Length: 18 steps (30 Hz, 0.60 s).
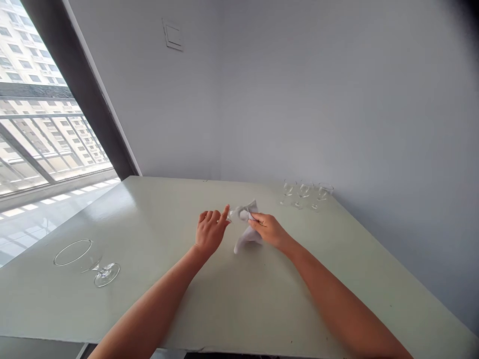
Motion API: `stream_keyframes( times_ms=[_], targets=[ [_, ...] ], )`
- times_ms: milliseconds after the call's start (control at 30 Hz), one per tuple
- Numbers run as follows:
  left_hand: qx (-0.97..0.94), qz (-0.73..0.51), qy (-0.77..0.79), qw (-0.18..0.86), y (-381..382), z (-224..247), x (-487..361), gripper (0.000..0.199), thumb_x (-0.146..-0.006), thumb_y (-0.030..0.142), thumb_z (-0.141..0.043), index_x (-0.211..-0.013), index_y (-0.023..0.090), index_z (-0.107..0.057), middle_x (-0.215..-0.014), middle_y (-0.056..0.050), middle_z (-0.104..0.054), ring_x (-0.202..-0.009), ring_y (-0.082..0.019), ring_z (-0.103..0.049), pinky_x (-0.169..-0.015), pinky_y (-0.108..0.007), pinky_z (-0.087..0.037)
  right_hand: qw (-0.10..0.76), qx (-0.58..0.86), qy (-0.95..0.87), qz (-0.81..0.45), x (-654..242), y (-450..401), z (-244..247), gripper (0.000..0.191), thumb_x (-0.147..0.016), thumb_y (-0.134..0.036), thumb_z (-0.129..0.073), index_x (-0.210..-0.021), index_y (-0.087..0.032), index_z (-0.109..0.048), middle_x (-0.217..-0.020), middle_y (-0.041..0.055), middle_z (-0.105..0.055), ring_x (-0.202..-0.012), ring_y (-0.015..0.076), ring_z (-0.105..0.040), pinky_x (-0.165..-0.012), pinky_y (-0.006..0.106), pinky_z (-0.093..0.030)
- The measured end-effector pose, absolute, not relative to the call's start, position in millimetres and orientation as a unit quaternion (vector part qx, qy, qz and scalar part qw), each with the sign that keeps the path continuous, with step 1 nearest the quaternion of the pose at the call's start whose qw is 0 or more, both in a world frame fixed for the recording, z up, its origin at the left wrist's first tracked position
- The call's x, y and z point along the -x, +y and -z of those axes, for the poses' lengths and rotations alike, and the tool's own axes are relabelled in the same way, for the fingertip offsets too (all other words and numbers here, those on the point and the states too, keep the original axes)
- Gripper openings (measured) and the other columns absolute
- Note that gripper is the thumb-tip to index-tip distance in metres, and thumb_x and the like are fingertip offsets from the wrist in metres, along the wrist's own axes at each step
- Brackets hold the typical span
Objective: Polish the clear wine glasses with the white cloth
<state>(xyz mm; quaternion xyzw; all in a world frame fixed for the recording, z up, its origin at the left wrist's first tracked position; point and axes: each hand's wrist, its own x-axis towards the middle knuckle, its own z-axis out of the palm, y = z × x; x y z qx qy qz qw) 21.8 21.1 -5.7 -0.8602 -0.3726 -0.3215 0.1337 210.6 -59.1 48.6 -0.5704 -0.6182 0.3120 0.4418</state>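
Over the middle of the table [224, 299], my left hand [210, 229] grips a small clear wine glass [232, 214] by one end, with the glass lying sideways between my hands. My right hand [267, 228] pinches a white cloth [250, 237] around the other end of the glass. A loose corner of the cloth hangs below my right fingers, and another points up. The cloth and my fingers hide much of the glass.
At the back right stand three small stemmed glasses [305, 192] in a row near the wall. A larger stemmed glass [107, 274] is at the left. Beyond the table's left edge is a bright window [45, 114].
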Motion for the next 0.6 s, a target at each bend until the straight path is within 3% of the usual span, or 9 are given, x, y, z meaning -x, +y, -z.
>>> stream_keyframes(
  times_ms=[100, 200, 367, 500, 600],
  targets=[
    [0.864, 0.317, -0.367, 0.131, 19.4, 6.5, -23.4, 0.042, -0.088, 0.028, -0.038, -0.129, 0.026, -0.04, -0.074, -0.005, -0.054, -0.077, -0.018, -0.051, -0.082, -0.034, -0.033, 0.433, 0.47, -0.53, -0.558, -215.5, -57.5, -49.6, 0.031, -0.076, -0.042, -0.055, -0.092, -0.017, -0.062, -0.058, -0.0011, -0.05, -0.045, 0.0089, -0.045, -0.035, 0.018, -0.029],
    [0.866, 0.314, -0.364, 0.137, 18.1, 7.1, -24.1, 0.041, -0.088, 0.026, -0.038, -0.128, 0.025, -0.042, -0.074, -0.005, -0.055, -0.077, -0.018, -0.051, -0.082, -0.034, -0.033, 0.472, 0.393, -0.445, -0.652, -210.4, -56.2, -46.1, 0.046, -0.077, -0.045, -0.054, -0.11, -0.014, -0.056, -0.068, 0.0038, -0.059, -0.05, 0.0122, -0.055, -0.032, 0.018, -0.035],
    [0.874, 0.324, -0.335, 0.14, 20.2, 6.7, -20.7, 0.04, -0.087, 0.024, -0.04, -0.127, 0.026, -0.042, -0.074, -0.004, -0.056, -0.078, -0.018, -0.052, -0.083, -0.033, -0.033, 0.455, 0.438, -0.514, -0.581, -198.0, -61.0, -36.1, 0.05, -0.073, -0.038, -0.062, -0.116, -0.015, -0.054, -0.062, 0.0015, -0.061, -0.049, 0.0125, -0.058, -0.041, 0.021, -0.045],
    [0.893, 0.306, -0.313, 0.103, 20.5, 5.1, -21.2, 0.036, -0.086, 0.027, -0.043, -0.122, 0.026, -0.047, -0.07, -0.002, -0.057, -0.071, -0.015, -0.054, -0.078, -0.031, -0.034, 0.429, 0.49, -0.574, -0.496, -203.2, -59.7, -27.0, 0.039, -0.07, -0.03, -0.065, -0.107, -0.017, -0.062, -0.058, -0.0011, -0.061, -0.047, 0.011, -0.057, -0.046, 0.022, -0.047],
    [0.894, 0.309, -0.308, 0.101, 18.0, 2.0, -23.1, 0.034, -0.086, 0.031, -0.044, -0.119, 0.024, -0.05, -0.069, -0.002, -0.059, -0.07, -0.015, -0.054, -0.081, -0.032, -0.035, 0.432, 0.477, -0.559, -0.523, -210.9, -52.5, -23.0, 0.036, -0.068, -0.03, -0.067, -0.101, -0.016, -0.064, -0.062, -0.0002, -0.063, -0.043, 0.0099, -0.056, -0.042, 0.021, -0.045]
  ],
)
